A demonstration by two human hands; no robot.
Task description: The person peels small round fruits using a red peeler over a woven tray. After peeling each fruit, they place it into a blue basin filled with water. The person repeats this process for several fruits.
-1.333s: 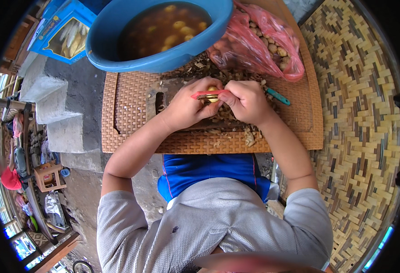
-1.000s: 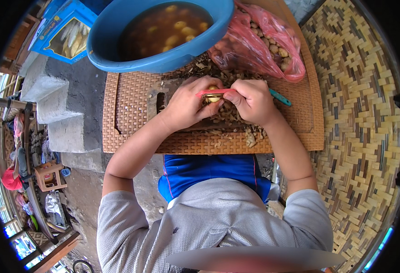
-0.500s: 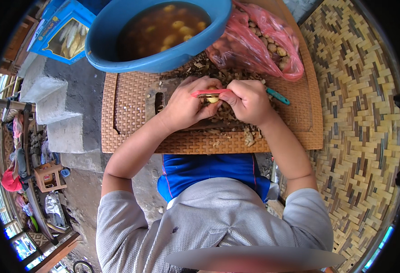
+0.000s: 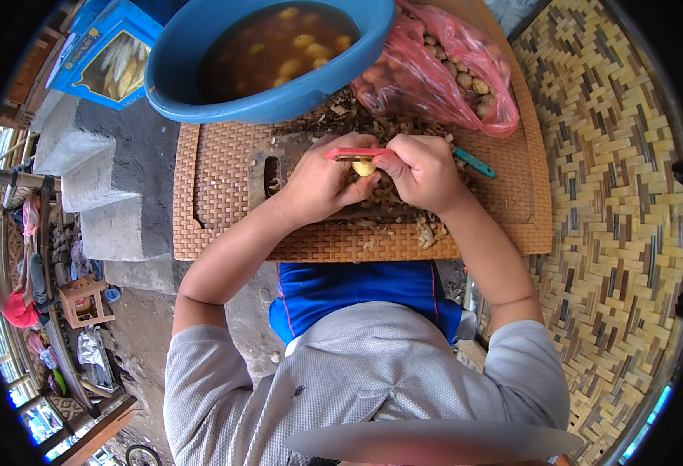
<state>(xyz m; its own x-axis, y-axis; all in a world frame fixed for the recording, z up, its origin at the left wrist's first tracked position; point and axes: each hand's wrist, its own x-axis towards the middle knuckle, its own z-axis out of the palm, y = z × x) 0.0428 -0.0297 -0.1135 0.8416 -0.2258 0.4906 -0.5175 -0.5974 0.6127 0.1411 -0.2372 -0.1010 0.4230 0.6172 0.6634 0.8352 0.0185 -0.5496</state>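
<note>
Peeled potatoes (image 4: 304, 41) lie inside the blue tub (image 4: 279, 110) and brown ones (image 4: 465, 80) fill the pink bag (image 4: 407, 81) to its right, so the work looks part done. On the tub's near side, the left hand (image 4: 327, 175) pinches a yellow potato (image 4: 364, 168) and the right hand (image 4: 427, 172) clasps a red peeler (image 4: 349, 154) across it, hands close together, forearms (image 4: 232, 252) angled inward.

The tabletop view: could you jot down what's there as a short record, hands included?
Left hand: holds a small yellow potato-like piece
Right hand: grips a red peeler, which lies across that piece
Beneath hands: slotted board, brown peelings
Beside right hand: teal handle, other end hidden
Far side, left: blue basin, brownish liquid, yellow pieces
Far side, right: pink plastic bag, light-brown round pieces
Table: woven pattern, orange-brown
</note>
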